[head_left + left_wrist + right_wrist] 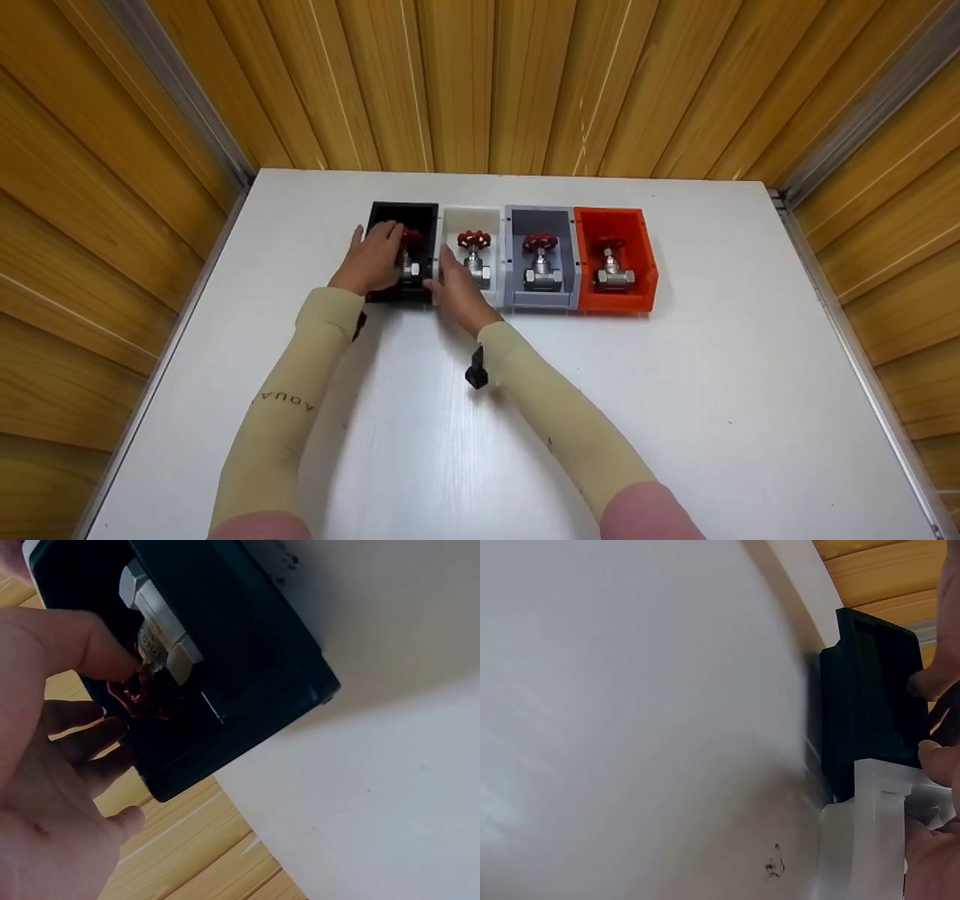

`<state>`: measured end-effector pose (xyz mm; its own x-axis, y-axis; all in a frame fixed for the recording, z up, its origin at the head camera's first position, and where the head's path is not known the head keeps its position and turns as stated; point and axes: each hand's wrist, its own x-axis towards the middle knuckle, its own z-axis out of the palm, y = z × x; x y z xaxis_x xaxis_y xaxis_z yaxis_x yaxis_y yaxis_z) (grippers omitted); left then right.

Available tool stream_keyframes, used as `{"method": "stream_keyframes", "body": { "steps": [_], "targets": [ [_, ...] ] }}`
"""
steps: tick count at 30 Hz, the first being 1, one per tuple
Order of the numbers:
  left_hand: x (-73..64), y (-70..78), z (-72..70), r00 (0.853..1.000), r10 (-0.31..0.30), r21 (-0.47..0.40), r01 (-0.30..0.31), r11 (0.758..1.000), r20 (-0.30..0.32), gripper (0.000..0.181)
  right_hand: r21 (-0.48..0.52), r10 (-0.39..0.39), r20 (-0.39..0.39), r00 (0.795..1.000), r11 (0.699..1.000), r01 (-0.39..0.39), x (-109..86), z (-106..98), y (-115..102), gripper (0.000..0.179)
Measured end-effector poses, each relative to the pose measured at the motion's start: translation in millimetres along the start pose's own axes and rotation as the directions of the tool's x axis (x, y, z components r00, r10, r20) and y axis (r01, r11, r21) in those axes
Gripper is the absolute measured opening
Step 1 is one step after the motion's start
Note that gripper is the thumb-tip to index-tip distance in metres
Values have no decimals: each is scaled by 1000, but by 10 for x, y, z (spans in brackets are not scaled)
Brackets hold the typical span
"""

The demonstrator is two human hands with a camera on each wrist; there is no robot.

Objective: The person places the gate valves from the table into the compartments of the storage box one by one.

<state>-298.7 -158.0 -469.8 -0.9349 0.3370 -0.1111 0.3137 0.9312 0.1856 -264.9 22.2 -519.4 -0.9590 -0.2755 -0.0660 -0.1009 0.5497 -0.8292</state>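
A black box [405,205] at the left end of a joined row holds a metal valve [159,619] with a red handwheel [142,696]. My left hand [373,261] reaches into it, thumb on one side of the handwheel and fingers bent around the other. Beside it is a white box [471,215] with a similar valve [474,268]. My right hand [460,291] grips the adjoining side wall there, its thumb [937,761] at the black box's edge and its fingers inside the white box.
To the right, a grey box [540,217] and an orange box [646,289] each hold a red-wheeled valve. The row stands on a white table [720,390], near its back edge. Yellow wood-patterned panels [525,82] rise behind and at both sides.
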Motion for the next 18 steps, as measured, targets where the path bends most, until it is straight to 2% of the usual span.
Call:
{"method": "stream_keyframes", "body": {
  "steps": [5, 11, 18],
  "targets": [
    [-21, 25, -10, 997, 32, 14, -32, 999, -72, 68, -22, -36, -37, 999, 999, 35, -23, -78, 10, 74],
    [-71, 56, 1, 978, 55, 30, -50, 998, -202, 63, -66, -80, -70, 994, 995, 76, -50, -193, 8, 70],
    [-156, 214, 6, 973, 25, 3, -25, 1000, -231, 67, -110, -70, -77, 995, 992, 62, -169, -404, 11, 70]
  ]
}}
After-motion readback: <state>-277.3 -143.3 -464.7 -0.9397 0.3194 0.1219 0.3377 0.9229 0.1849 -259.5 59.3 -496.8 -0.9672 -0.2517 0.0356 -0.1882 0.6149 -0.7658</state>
